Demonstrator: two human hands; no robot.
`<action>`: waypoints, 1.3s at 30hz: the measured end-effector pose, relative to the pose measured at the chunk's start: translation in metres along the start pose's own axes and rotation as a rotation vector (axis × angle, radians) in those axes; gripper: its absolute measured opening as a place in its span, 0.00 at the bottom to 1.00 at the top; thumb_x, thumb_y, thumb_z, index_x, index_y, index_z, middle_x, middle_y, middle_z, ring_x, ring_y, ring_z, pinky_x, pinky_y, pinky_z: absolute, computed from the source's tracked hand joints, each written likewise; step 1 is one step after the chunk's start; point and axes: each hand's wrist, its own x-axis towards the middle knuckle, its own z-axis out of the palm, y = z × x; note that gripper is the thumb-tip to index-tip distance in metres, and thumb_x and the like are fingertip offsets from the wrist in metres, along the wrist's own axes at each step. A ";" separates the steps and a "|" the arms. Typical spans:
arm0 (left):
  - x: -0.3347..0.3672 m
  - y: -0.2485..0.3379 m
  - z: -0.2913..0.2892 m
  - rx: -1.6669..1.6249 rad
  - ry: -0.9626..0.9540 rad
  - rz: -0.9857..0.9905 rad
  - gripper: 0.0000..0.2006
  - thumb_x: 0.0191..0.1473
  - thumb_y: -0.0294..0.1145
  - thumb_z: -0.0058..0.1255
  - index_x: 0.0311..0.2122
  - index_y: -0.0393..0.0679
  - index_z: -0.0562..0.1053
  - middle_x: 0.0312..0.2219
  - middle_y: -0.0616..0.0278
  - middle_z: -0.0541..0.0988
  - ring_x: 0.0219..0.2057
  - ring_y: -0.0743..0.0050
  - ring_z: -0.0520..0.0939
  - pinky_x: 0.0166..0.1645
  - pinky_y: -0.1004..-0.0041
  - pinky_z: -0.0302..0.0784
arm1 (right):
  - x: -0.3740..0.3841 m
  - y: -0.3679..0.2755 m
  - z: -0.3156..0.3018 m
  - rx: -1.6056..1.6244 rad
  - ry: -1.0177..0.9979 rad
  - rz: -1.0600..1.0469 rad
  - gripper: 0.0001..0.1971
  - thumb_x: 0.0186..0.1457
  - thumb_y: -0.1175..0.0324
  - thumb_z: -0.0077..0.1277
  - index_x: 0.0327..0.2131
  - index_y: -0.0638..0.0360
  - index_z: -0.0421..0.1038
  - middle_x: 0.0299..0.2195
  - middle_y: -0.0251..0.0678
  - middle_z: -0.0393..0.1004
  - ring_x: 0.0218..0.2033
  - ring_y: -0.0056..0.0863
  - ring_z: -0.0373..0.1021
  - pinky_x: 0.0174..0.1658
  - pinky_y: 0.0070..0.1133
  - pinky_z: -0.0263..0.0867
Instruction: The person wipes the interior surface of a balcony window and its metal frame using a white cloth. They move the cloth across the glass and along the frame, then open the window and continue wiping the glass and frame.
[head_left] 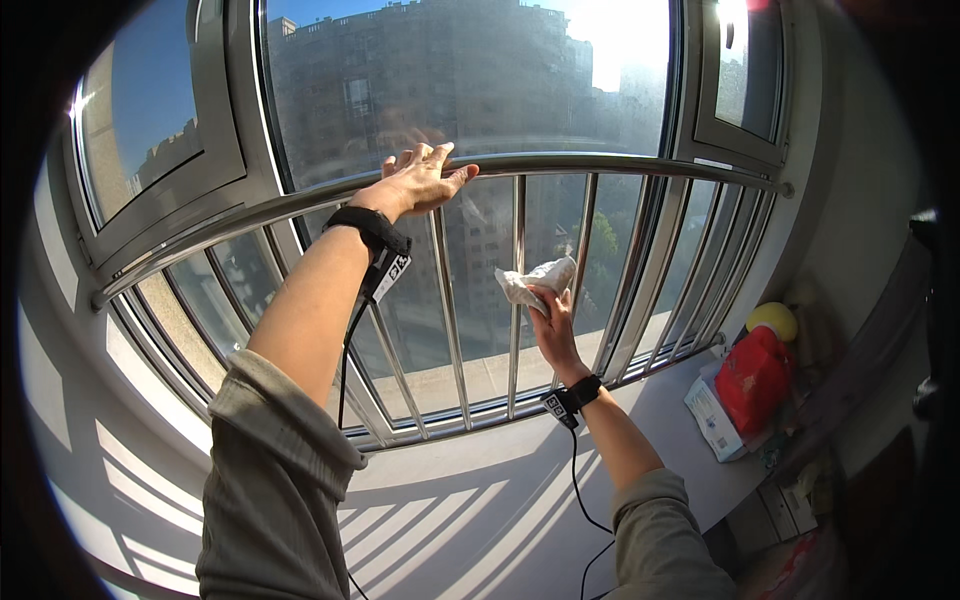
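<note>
My left hand (415, 180) lies over the metal top rail (570, 162) of a window guard, its fingers stretched out and spread toward the glass. Lower and to the right, my right hand (553, 318) is closed on a crumpled white cloth (538, 280). That cloth is against an upright metal bar (518, 225) and covers a short length of it. The right fingertips are partly hidden by the cloth. Both wrists carry black straps with small marked tags and black cables.
Behind the bars stands a large window pane (470, 95), with buildings outside. Below runs a white sill (480, 500) striped with shadows. At the right are a red bag (755, 380), a yellow round thing (772, 321) and a white-and-blue package (712, 420).
</note>
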 end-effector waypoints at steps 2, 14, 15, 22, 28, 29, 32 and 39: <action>-0.015 -0.047 -0.018 0.202 0.077 -0.067 0.35 0.60 0.63 0.31 0.66 0.52 0.53 0.63 0.57 0.56 0.66 0.58 0.53 0.69 0.55 0.37 | 0.073 -0.039 0.004 -0.006 0.007 -0.057 0.13 0.55 0.72 0.51 0.46 0.52 0.72 0.43 0.45 0.67 0.47 0.46 0.62 0.50 0.34 0.61; -0.069 -0.184 -0.035 0.338 0.138 -0.106 0.33 0.58 0.71 0.26 0.52 0.53 0.62 0.45 0.57 0.66 0.51 0.59 0.65 0.61 0.60 0.50 | 0.016 0.045 0.082 -0.352 0.148 -0.089 0.22 0.45 0.75 0.50 0.45 0.43 0.74 0.46 0.49 0.65 0.45 0.51 0.66 0.45 0.38 0.66; -0.070 -0.184 -0.036 0.339 0.149 -0.085 0.32 0.58 0.71 0.27 0.52 0.54 0.62 0.45 0.58 0.66 0.50 0.60 0.66 0.61 0.60 0.50 | -0.020 0.062 0.086 -0.341 0.112 -0.054 0.23 0.45 0.76 0.50 0.47 0.42 0.74 0.47 0.50 0.65 0.47 0.53 0.65 0.47 0.40 0.64; -0.075 -0.193 -0.039 0.294 0.247 0.037 0.30 0.60 0.68 0.27 0.53 0.55 0.63 0.45 0.62 0.68 0.49 0.62 0.67 0.59 0.60 0.60 | -0.253 0.157 0.111 -0.446 -0.136 0.156 0.26 0.45 0.78 0.49 0.51 0.49 0.70 0.46 0.49 0.66 0.48 0.53 0.62 0.49 0.41 0.63; -0.075 -0.190 -0.039 0.347 0.233 -0.001 0.29 0.61 0.66 0.27 0.53 0.55 0.63 0.47 0.61 0.69 0.51 0.60 0.69 0.59 0.61 0.63 | -0.330 0.165 0.091 -0.682 -0.681 0.483 0.18 0.46 0.69 0.48 0.44 0.47 0.75 0.56 0.46 0.62 0.61 0.53 0.51 0.61 0.46 0.46; -0.075 -0.190 -0.039 0.346 0.246 -0.003 0.28 0.61 0.66 0.27 0.53 0.56 0.63 0.47 0.61 0.69 0.51 0.59 0.70 0.58 0.60 0.63 | -0.318 0.157 0.084 -0.654 -0.798 0.556 0.18 0.46 0.67 0.48 0.44 0.46 0.76 0.57 0.47 0.60 0.62 0.53 0.49 0.62 0.47 0.44; -0.074 -0.191 -0.035 0.325 0.269 0.028 0.23 0.61 0.62 0.37 0.51 0.56 0.64 0.44 0.61 0.70 0.47 0.57 0.71 0.55 0.59 0.63 | -0.218 0.136 0.054 -0.244 -0.983 0.929 0.19 0.48 0.67 0.48 0.46 0.49 0.74 0.45 0.51 0.71 0.51 0.50 0.65 0.54 0.38 0.62; -0.069 -0.192 -0.029 0.422 0.276 -0.058 0.20 0.61 0.57 0.41 0.52 0.59 0.63 0.44 0.62 0.69 0.48 0.59 0.70 0.57 0.58 0.60 | 0.071 -0.011 0.003 -0.025 0.017 -0.047 0.08 0.54 0.72 0.53 0.39 0.55 0.72 0.35 0.42 0.73 0.42 0.44 0.67 0.45 0.33 0.65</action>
